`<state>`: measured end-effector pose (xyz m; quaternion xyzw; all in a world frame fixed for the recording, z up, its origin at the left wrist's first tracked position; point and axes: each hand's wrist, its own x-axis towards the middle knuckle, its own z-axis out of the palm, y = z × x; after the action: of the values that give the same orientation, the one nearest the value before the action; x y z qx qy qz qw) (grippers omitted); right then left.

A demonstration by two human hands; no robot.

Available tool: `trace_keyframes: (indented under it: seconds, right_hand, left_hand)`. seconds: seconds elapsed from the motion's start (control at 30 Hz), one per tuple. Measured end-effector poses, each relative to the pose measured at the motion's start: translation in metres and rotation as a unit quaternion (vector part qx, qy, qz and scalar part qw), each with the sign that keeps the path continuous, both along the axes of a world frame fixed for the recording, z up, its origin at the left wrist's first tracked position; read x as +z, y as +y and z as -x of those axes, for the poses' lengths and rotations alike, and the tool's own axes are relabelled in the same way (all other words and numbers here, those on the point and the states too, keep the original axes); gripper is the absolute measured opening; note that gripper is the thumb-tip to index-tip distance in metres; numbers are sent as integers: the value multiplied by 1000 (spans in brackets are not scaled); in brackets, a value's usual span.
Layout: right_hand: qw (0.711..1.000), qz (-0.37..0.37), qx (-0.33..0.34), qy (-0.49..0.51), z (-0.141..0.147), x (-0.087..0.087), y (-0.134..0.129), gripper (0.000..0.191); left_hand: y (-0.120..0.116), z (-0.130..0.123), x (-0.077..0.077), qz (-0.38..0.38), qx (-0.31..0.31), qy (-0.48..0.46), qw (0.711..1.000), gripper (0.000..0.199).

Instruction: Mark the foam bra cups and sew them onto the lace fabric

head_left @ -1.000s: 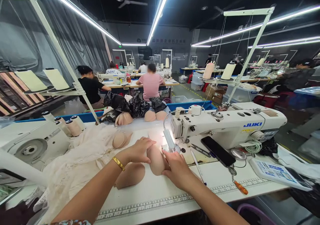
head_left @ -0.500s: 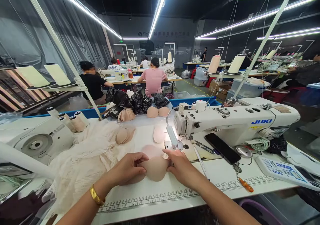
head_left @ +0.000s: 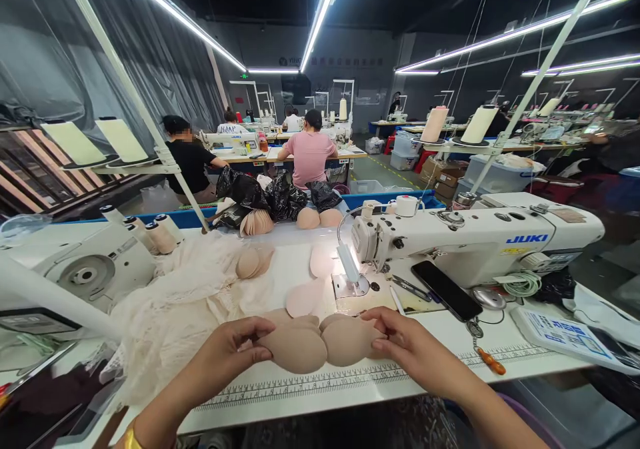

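My left hand (head_left: 235, 349) pinches the outer edge of some beige bra cups (head_left: 299, 350), thumb in front and fingers behind. On the other side my right hand (head_left: 397, 339) grips a second set of bra cups (head_left: 351, 342) the same way. The two sets meet side by side above the table's front edge, with further cup edges showing behind them. Just beyond lies a pale pink cup (head_left: 303, 298), and another pale cup (head_left: 323, 262) rests by the lit needle area of the sewing machine (head_left: 450, 232).
Cream lace fabric (head_left: 185, 302) is heaped at the left, with a small pile of cups (head_left: 253, 262) beside it. A phone (head_left: 445, 290), tweezers (head_left: 411, 288) and a white pen (head_left: 397, 299) lie at the right. A printed ruler (head_left: 280, 390) runs along the front edge. Co-workers sit ahead.
My hands have moved apart and nearer the front edge. The cups, earlier together between both hands, are now in two sets side by side, one in each hand.
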<state>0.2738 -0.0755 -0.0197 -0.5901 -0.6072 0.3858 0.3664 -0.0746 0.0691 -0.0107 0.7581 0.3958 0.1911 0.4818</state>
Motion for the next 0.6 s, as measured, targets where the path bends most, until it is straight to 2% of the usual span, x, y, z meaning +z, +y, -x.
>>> trace_keyframes:
  seconds: [0.1, 0.17, 0.2, 0.27, 0.3, 0.37, 0.43, 0.5, 0.6]
  right_hand:
    - [997, 56, -32, -38, -30, -12, -15, 39]
    - [989, 38, -71, -126, -43, -21, -18, 44]
    - [982, 5, -87, -169, -45, -23, -16, 46]
    - [965, -80, -98, -230, -35, -24, -9, 43]
    - [959, -113, -89, -244, -24, -22, -2, 40]
    - [958, -130, -27, -252, 7, -15, 16, 40]
    - [944, -147, 37, -292, 44, -11, 42, 45]
    - [922, -155, 66, -348, 75, -13, 73, 50]
    - [916, -156, 69, -364, 102, -20, 110, 26]
  left_hand:
    - [4, 22, -7, 116, 17, -23, 993, 40]
    - [8, 33, -11, 125, 46, -3, 991, 49]
    - [9, 36, -12, 99, 71, 15, 992, 53]
    - [11, 37, -12, -8, 133, 64, 989, 58]
    - [12, 34, -10, -74, 156, 89, 981, 57]
    - [15, 22, -4, -185, 162, 117, 962, 51]
    - [22, 4, 5, -255, 120, 121, 952, 43]
    - [35, -19, 13, -310, 56, 132, 940, 40]
    - [65, -59, 17, -362, -25, 162, 918, 48]
